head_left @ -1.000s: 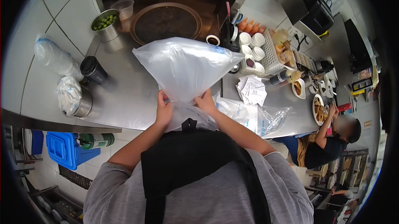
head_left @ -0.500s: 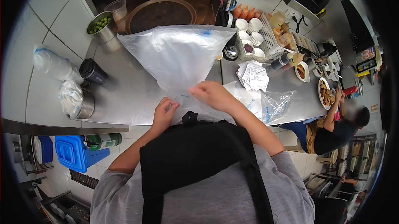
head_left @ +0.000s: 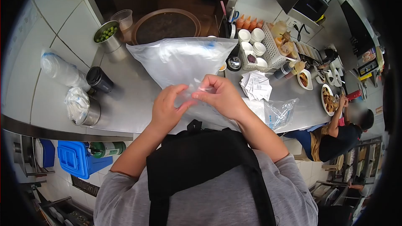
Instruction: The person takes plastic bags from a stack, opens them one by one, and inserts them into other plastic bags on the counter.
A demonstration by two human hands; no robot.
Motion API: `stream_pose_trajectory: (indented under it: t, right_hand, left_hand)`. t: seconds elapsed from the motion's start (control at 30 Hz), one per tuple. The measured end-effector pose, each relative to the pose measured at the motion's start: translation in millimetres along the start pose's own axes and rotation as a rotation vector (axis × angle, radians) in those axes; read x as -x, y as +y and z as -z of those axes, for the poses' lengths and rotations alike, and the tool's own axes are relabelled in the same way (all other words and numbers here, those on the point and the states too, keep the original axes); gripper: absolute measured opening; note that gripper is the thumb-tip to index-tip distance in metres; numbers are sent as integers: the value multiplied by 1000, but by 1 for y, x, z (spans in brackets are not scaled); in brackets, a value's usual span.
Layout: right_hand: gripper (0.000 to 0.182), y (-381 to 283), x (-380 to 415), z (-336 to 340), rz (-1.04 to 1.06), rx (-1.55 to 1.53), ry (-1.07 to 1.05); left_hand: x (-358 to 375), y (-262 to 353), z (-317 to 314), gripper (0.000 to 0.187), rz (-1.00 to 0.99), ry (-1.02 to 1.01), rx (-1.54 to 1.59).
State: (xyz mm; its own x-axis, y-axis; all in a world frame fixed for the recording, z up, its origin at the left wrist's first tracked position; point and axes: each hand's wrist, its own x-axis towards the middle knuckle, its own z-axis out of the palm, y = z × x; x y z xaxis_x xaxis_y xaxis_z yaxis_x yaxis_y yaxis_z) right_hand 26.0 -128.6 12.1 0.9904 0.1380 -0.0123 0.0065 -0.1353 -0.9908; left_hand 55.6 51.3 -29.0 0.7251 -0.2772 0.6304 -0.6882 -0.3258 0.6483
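A large translucent plastic bag (head_left: 180,64) with blue print lies puffed out on the steel counter in front of me, its wide end away from me. My left hand (head_left: 168,108) has its fingers and thumb curled around the gathered near end of the bag. My right hand (head_left: 221,99) pinches the same bunched plastic between thumb and fingers, close beside the left. The fingertips of both hands nearly meet over a thin, see-through fold. What the bag contains cannot be made out through the plastic.
To the left stand a dark tumbler (head_left: 99,79), a bag-lined steel container (head_left: 90,115) and a pot of green limes (head_left: 108,35). Paper slips (head_left: 256,85), clear plastic packaging (head_left: 281,113) and a white basket (head_left: 274,48) lie right. Further right, a co-worker (head_left: 343,131) handles plated food.
Both hands have moved up and forward onto the bag's near end. My left hand has come in beside the right, and both now pinch the gathered plastic.
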Motion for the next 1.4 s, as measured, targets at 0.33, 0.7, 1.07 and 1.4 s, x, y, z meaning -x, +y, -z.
stream_pose_trajectory:
  t: [0.33, 0.7, 1.07, 1.4]
  right_hand:
    - [15, 0, 0, 17, 305, 332, 269]
    - [17, 6, 0, 15, 599, 775, 343]
    - [25, -30, -3, 101, 133, -587, -120]
    - [27, 50, -77, 54, 495, 778, 413]
  left_hand:
    - [11, -22, -10, 20, -181, -140, 119]
    - [5, -7, -9, 13, 72, -524, 336]
    - [-30, -21, 50, 9, -68, -178, 941]
    - [-83, -136, 22, 16, 745, -110, 807]
